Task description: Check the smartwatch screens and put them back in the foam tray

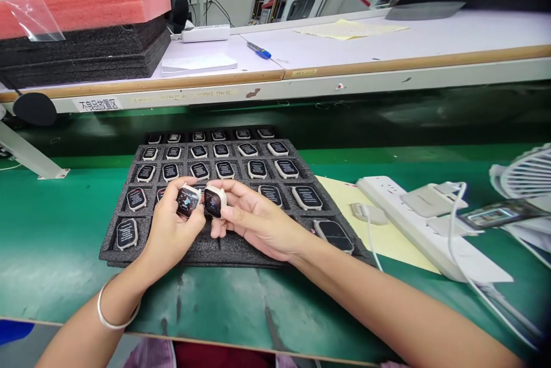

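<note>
A black foam tray [224, 253] lies on the green mat, its pockets filled with several small white-cased watch bodies showing lit screens. My left hand [170, 230] pinches one watch body [188, 200] above the tray's front rows. My right hand [253, 216] holds a second watch body [214, 201] right beside it, the two screens almost touching. Both screens face up toward me. A thin bracelet [112, 316] circles my left wrist.
A white power strip [413, 224] with plugged adapters and cables sits right of the tray on a yellow sheet [344, 196]. A white fan [525, 173] stands at far right. On the shelf behind are stacked black and pink foam [86, 29], papers and a blue pen [259, 50].
</note>
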`<state>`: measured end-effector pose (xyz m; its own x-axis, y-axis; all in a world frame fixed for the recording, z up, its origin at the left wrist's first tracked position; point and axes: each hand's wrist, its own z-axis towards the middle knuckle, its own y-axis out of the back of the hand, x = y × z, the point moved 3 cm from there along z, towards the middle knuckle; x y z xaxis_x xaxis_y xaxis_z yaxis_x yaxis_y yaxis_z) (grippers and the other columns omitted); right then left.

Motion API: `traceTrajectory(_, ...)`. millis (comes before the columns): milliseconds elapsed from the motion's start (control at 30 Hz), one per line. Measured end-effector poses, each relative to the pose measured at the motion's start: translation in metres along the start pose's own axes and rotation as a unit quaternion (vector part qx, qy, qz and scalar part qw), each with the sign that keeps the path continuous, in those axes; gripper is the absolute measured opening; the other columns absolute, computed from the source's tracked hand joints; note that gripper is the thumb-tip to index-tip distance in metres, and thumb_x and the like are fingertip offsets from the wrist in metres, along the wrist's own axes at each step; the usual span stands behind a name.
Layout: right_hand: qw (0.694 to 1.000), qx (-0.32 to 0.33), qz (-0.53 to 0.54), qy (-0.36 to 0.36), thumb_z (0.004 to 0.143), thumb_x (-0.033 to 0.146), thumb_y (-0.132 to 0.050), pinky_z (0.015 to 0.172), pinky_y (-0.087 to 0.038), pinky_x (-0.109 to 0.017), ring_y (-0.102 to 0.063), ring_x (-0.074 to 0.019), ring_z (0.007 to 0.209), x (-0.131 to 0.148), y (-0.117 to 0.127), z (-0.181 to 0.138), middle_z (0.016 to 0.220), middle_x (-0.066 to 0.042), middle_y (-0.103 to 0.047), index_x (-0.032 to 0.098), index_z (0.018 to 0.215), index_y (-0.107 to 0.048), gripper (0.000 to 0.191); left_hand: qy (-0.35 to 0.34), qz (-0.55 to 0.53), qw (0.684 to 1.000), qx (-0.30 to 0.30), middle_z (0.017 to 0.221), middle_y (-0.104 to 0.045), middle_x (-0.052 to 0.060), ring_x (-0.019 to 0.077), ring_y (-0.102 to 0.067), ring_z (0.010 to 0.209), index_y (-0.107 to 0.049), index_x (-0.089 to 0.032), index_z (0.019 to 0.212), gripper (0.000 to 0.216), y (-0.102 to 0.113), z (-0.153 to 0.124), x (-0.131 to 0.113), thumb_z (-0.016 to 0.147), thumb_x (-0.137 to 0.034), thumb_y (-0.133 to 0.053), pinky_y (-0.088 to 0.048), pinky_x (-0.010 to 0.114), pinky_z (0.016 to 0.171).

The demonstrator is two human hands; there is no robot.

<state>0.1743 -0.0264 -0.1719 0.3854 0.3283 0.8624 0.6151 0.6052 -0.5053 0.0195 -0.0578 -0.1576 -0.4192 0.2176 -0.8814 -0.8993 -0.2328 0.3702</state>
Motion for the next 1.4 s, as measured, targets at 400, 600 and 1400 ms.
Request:
traceTrajectory(400,1.000,0.006,0.015,0.019,0.082,0.031,-0.080,0.064,-0.046,-0.024,-0.061,-0.0092,0.067,-0.0009,0.0025,0.0000,0.099,0.000,-0.060,0.022,0.118,-0.058,0.044,-0.007,-0.020,1.000,-0.013,0.080,-0.062,0.000,0.0128,-0.058,0.065,-0.057,-0.017,0.107,0.032,-0.0008,0.0013,-0.0028,0.076,-0.022,-0.057,-0.045,0.021,0.055)
traceTrajectory(600,1.000,0.007,0.013,0.022,0.081,0.031,-0.081,0.063,-0.047,-0.024,-0.059,-0.0077,0.063,-0.0009,0.0020,-0.0010,0.096,0.000,-0.060,0.021,0.115,-0.059,0.042,-0.010,-0.009,1.000,-0.008,0.081,-0.063,0.000,0.0143,-0.061,0.068,-0.058,-0.018,0.104,0.034,-0.0003,0.0004,-0.0030,0.070,-0.019,-0.059,-0.047,0.023,0.059)
traceTrajectory(1400,0.999,0.028,0.016,0.033,0.082,0.032,-0.081,0.062,-0.045,-0.024,-0.058,-0.0073,0.064,-0.0003,0.0022,-0.0011,0.103,-0.001,-0.057,0.022,0.118,-0.059,0.044,-0.008,-0.022,1.000,-0.009,0.088,-0.067,0.003,0.0173,-0.066,0.079,-0.059,-0.018,0.105,0.033,0.0009,0.0020,-0.0026,0.074,-0.028,-0.060,-0.052,0.029,0.074)
